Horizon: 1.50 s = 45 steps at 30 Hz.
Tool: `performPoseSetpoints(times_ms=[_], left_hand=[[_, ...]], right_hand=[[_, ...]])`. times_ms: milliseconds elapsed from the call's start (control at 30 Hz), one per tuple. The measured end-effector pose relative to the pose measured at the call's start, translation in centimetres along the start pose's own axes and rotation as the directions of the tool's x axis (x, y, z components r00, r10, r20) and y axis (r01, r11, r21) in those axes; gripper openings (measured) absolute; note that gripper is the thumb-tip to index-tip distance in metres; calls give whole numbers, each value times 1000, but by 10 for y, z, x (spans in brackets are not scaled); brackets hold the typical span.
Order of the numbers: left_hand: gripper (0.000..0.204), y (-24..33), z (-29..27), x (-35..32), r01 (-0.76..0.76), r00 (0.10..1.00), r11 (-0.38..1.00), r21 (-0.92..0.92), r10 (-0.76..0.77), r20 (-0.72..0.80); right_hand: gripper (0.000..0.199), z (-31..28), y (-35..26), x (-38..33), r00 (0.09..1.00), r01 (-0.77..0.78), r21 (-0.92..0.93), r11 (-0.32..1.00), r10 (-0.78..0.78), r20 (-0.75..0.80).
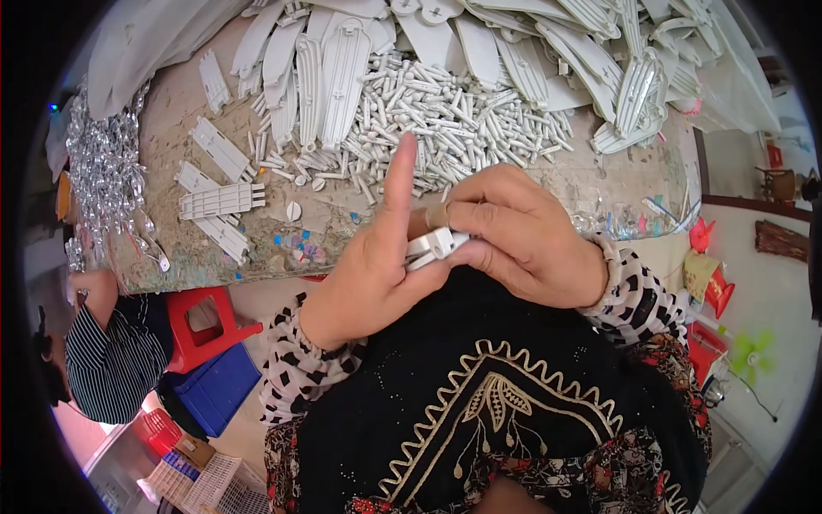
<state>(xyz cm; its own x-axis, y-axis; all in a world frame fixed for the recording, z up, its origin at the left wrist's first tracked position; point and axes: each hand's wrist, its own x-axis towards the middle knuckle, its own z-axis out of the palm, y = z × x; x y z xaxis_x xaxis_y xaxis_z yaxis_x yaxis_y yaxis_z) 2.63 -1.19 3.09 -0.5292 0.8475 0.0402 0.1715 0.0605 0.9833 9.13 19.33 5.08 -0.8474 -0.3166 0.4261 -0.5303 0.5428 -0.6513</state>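
White plastic piece (435, 246) sits clamped between both hands, close to the body and off the desk (591, 184), probably for steadier fitting; left hand (370, 265) cradles it from beneath with the index finger raised clear, right hand (524, 236) pinches its upper end, so it lies inside both grips, near the pile of small pegs (445, 124)

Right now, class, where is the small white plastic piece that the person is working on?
In the head view, the small white plastic piece sits at centre, pinched between the left hand and the right hand, just in front of the worn table edge.
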Motion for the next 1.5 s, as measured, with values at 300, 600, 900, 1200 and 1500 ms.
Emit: performPoseSetpoints(times_ms=[300,600,900,1200,1500], left_hand=[[74,6,17,-11,111,994,978,174,-108,-22],[26,-11,13,-23,184,981,928,323,-196,3],[22,-15,24,-14,274,960,602,750,-213,-180],[20,-19,27,-6,263,954,481,836,-261,-150],[18,-19,23,-5,226,964,498,837,-239,-118]], right_hand=[[25,5,-2,-18,994,-87,145,986,76,81],[19,4,22,-35,943,-328,326,887,291,159],[18,31,68,-6,977,-186,-447,875,116,-179],[22,44,80,-9,982,-126,-565,815,20,-190],[23,30,46,-31,964,-250,-45,967,253,80]])
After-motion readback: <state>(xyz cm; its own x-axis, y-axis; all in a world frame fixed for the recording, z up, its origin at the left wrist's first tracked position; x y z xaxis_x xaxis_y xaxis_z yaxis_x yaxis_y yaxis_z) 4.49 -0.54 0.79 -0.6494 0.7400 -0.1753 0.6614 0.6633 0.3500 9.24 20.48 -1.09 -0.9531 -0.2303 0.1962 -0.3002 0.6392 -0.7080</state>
